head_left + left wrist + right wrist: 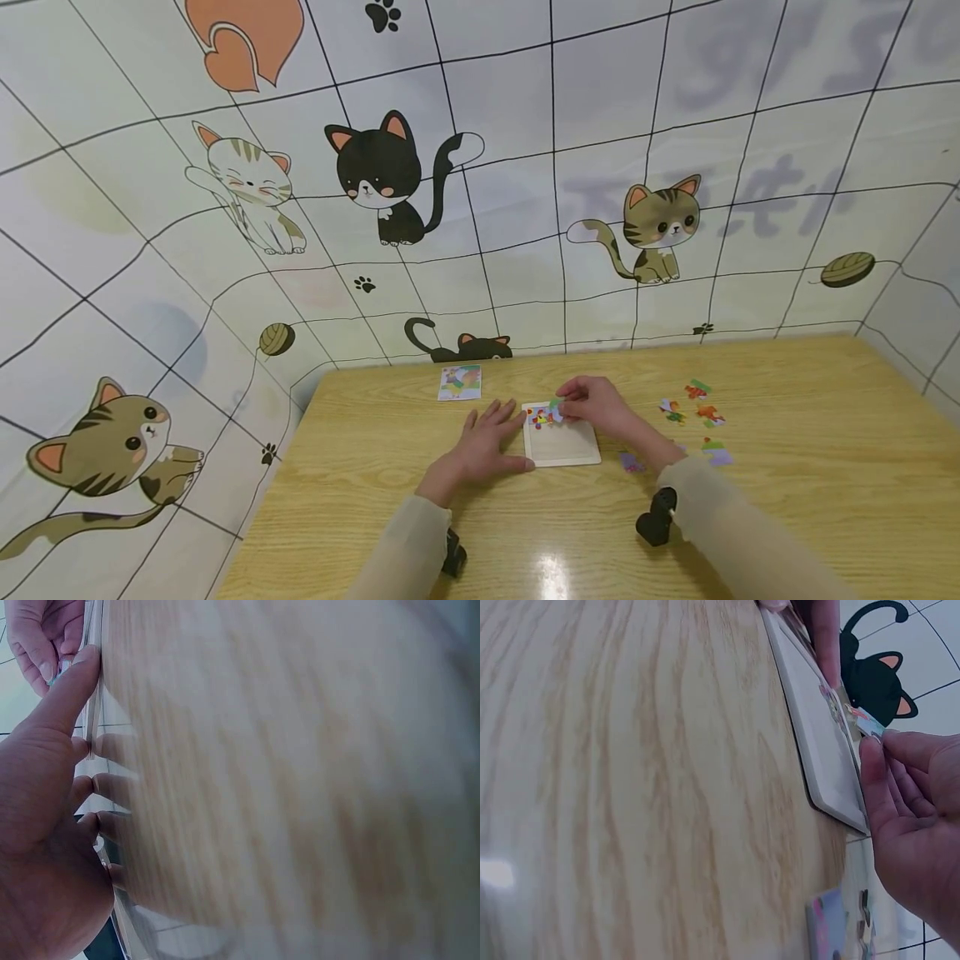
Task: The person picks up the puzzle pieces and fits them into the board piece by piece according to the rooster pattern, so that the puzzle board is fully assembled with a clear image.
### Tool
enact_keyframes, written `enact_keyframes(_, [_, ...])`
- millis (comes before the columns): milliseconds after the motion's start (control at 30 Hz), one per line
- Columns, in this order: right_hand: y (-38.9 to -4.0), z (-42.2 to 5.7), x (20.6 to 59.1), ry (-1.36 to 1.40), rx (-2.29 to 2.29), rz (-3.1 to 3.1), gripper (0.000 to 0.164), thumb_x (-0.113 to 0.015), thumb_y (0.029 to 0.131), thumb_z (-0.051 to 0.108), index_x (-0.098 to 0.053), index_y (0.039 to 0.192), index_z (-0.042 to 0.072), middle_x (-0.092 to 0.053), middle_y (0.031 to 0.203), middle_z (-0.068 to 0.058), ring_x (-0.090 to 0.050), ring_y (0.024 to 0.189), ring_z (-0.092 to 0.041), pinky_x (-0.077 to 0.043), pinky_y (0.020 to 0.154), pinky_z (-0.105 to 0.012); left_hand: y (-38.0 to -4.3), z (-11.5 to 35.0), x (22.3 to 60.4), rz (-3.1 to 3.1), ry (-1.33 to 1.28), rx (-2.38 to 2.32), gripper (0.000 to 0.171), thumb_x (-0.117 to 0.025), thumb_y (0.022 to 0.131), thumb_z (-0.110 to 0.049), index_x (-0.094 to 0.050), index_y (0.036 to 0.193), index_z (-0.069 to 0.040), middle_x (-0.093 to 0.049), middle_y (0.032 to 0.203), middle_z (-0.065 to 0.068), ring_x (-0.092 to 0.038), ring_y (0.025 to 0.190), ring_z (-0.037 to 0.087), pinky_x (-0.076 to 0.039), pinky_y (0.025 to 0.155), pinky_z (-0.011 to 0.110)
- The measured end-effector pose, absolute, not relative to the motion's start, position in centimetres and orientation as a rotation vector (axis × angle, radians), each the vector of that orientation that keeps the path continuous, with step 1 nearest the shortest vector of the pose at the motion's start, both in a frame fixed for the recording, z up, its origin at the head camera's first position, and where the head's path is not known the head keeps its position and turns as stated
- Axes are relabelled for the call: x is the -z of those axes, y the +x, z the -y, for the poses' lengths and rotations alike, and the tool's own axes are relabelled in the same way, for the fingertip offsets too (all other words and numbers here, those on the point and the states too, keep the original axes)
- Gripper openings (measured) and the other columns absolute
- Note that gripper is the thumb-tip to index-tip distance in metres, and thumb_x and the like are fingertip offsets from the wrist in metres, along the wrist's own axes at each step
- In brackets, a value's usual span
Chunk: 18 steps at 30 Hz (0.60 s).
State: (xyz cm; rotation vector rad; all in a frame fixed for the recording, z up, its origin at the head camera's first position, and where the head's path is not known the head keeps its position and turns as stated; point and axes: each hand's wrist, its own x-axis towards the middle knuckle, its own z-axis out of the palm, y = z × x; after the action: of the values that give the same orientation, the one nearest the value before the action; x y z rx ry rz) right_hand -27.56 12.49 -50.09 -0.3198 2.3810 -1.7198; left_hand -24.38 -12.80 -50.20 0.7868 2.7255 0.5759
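A shallow white puzzle tray point(562, 450) lies on the wooden table, with colourful puzzle pieces point(538, 417) in its far left corner. Between thumb and fingertips my right hand point(598, 407) pinches a jigsaw piece point(870, 724), tilted over the tray's far edge beside those pieces. My left hand point(486, 443) rests at the tray's left side with fingers spread, its thumb at the near left corner. In the left wrist view, the left hand point(49, 795) has its thumb along the tray's edge.
Several loose puzzle pieces point(709, 414) lie to the right of the tray, some partly behind my right forearm. A square picture card point(460, 382) is at the table's back left. A cat-patterned wall covering point(517, 275) stands behind the table point(360, 483).
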Motion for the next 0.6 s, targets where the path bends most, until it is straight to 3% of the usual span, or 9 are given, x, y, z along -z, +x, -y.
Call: enact_keyframes(600, [-27.0, -11.0, 50.0, -0.185, 1.689, -2.588, 0.011, -0.070, 0.094, -0.001, -0.069, 0.103, -0.006, -0.070, 0.091, -0.011, -0.065, 0.075, -0.018, -0.057, 0.066, -0.032, -24.4, 12.8, 50.2, -2.730, 0.810, -0.578, 0.084, -0.067, 0.094, -0.055, -0.036, 0.161, -0.015, -0.021, 0.170, 0.008, -0.010, 0.156, 0.033, -0.004, 0.121, 0.062])
